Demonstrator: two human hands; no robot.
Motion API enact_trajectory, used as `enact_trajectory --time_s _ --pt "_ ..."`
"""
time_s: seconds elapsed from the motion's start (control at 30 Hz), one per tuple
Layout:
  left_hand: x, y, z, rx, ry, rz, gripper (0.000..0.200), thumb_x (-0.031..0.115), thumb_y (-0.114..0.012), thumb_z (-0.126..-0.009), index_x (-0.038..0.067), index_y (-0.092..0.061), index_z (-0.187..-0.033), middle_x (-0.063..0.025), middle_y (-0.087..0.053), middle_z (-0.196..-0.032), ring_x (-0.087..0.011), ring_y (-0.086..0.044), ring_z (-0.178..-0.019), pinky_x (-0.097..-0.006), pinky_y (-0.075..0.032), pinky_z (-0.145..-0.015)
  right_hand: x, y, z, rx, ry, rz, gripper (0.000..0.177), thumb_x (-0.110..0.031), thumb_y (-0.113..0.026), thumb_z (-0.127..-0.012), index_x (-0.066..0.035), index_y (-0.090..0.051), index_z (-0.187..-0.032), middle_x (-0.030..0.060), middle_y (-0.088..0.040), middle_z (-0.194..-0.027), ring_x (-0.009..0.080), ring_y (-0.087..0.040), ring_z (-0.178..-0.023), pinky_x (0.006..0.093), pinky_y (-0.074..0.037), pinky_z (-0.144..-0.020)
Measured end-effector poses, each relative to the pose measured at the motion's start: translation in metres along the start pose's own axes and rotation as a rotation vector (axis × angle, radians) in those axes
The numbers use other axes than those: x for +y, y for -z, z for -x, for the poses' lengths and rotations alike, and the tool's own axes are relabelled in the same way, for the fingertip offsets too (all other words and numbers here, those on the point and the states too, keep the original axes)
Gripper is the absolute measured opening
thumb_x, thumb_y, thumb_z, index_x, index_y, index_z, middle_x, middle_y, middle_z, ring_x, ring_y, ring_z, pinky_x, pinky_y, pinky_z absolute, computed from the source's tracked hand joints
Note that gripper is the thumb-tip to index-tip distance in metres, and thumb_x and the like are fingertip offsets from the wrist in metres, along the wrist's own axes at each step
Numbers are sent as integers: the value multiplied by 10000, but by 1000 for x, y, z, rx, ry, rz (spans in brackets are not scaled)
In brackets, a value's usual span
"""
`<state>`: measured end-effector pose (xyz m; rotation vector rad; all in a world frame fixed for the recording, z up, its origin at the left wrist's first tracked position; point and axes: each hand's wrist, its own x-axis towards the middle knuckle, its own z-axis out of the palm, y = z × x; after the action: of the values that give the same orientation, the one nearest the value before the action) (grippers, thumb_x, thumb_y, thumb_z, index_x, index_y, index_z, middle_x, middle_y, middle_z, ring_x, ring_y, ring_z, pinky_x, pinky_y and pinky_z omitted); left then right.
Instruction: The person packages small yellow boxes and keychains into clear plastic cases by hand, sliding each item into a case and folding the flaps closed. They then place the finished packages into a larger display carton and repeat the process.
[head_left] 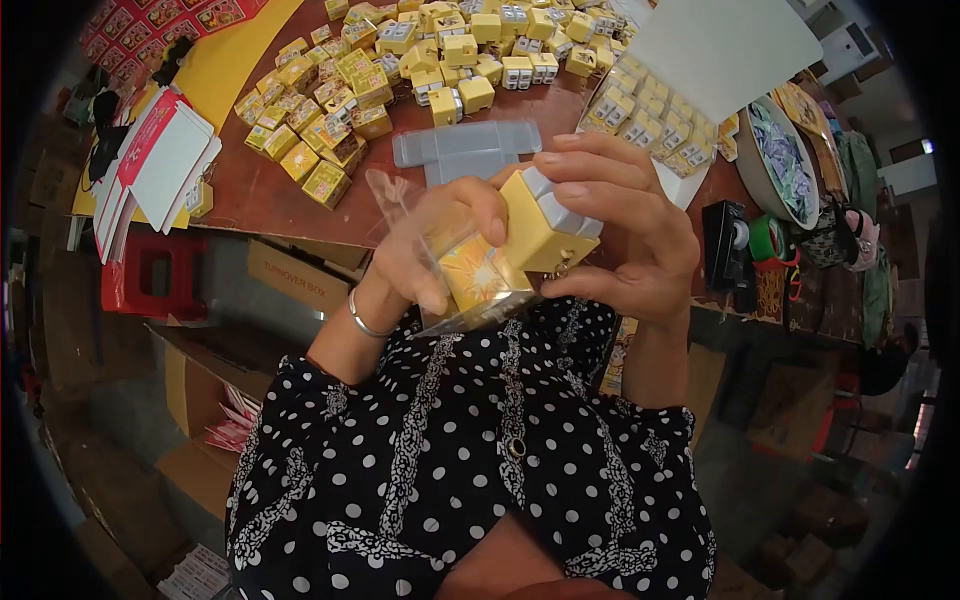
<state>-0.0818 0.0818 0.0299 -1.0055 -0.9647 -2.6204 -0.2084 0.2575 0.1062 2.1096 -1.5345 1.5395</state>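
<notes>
My left hand [425,245], with a bangle at the wrist, is closed around a small clear plastic box [462,322]. Inside the box shows a yellow printed insert [482,272] with a starburst, and a clear flap sticks up at the left. My right hand [645,225] grips a yellow keychain cube [535,225] with pale grey keys on top, fingers over the keys and thumb below near its small metal chain. The cube overlaps the box's right end in this view. Just behind my hands, a flattened clear plastic box [465,148] lies on the table.
Many yellow keychain cubes [460,50] are piled at the back; printed packed ones [325,183] lie at left. A white carton [688,188] holds rows of cubes. At right are a tape dispenser [725,245] and a basin [808,205]. A red stool [155,272] stands left.
</notes>
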Motion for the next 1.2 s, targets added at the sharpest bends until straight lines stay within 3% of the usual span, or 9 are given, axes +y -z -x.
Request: enact_trajectory --time_s 0.13,0.2,0.37,0.43,0.53,0.8,0.97,1.1,1.2 --pt "-11 17 15 -20 26 243 808 232 -928 -662 7 -501 -1310 -202 -486 -1421 -305 -577 -1241 -377 -474 -1066 0 -4 2 22 17 108 586 -199 -889 -769 8 -632 -1254 236 -686 -1237 399 -617 -1204 511 -477 -1036" --pt "-8 3 17 300 279 163 937 215 -921 -628 -17 -438 -1396 -174 -538 -1389 -282 -574 -1266 -373 -455 -1093 5 -8 8 69 55 304 554 -118 -846 -790 33 -612 -1269 256 -686 -1218 388 -662 -1136 485 -519 -985" --pt "-13 -5 14 407 222 253 802 110 -863 -719 -4 -482 -1414 -170 -573 -1394 -259 -582 -1284 -377 -477 -1090 10 -7 30 253 -181 191 510 -22 -775 -818 75 -590 -1283 227 -687 -1215 305 -684 -1111 413 -543 -979" --pt "-5 0 18 476 375 -188 705 134 -853 -800 -9 -506 -1396 -156 -588 -1369 -275 -598 -1263 -395 -507 -1062 3 -2 29 483 -356 -50 505 28 -776 -828 102 -577 -1287 179 -689 -1226 213 -671 -1126 358 -541 -994" --pt "-14 2 28 492 411 -446 663 11 -826 -817 -30 -503 -1394 -154 -649 -1290 -210 -639 -1192 -334 -542 -1020 -7 1 21 554 -348 -134 518 20 -812 -801 101 -597 -1265 185 -684 -1238 225 -679 -1108 352 -547 -972" --pt "-13 -20 17 535 298 -473 757 9 -844 -810 -16 -442 -1451 -119 -629 -1265 -196 -646 -1174 -314 -557 -980 5 -18 14 251 -135 382 503 -69 -897 -718 27 -675 -1159 143 -717 -1113 287 -691 -1019 386 -556 -902" --pt "-14 -21 18 556 208 -501 821 9 -843 -815 10 -390 -1499 -118 -618 -1246 -183 -679 -1093 -284 -579 -894 5 -8 13 -63 -162 455 518 -231 -856 -763 10 -688 -1189 143 -692 -1186 320 -640 -1058 436 -475 -1002" --pt "-17 -24 22 572 107 -549 844 -12 -816 -836 38 -350 -1538 -118 -609 -1244 -190 -683 -1080 -283 -585 -864 4 -14 18 -62 -182 481 554 -303 -851 -793 -26 -675 -1238 128 -659 -1224 302 -608 -1050 404 -511 -903" --pt "-18 -25 28 570 83 -604 828 -13 -804 -848 45 -354 -1540 -115 -604 -1246 -193 -679 -1090 -284 -585 -868 4 -35 47 238 -417 133 648 -335 -830 -842 -14 -600 -1355 134 -606 -1298 267 -581 -1173 393 -524 -938"
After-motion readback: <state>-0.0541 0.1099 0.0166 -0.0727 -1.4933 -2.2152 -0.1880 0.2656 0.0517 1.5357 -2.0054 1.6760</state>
